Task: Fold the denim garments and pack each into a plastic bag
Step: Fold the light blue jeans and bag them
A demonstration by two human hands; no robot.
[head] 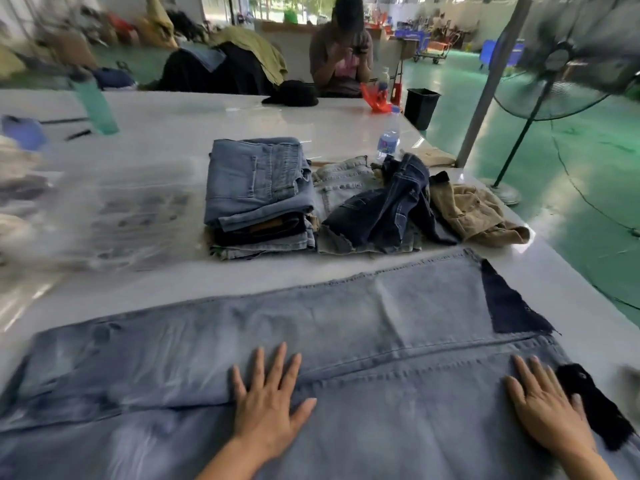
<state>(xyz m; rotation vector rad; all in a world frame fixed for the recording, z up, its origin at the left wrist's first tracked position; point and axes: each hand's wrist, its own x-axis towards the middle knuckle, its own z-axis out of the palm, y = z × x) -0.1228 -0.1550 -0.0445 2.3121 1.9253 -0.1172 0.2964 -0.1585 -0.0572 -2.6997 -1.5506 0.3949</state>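
A pair of light blue jeans (346, 327) lies spread flat across the near part of the white table (214, 112), with dark fabric showing at its right end. My left hand (268, 407) presses flat on the jeans near the middle, fingers straight and spread. My right hand (545, 407) lies flat on the right end of the jeans. A stack of folded denim (258, 195) stands behind. Clear plastic bags (114, 216) lie blurred at the left.
Loose dark jeans (384, 209), pale denim shorts (343, 181) and a tan garment (474, 213) lie right of the stack. A water bottle (388, 140) stands behind them, a green bottle (95, 105) at far left. A person sits across the table. A standing fan (554, 88) is at right.
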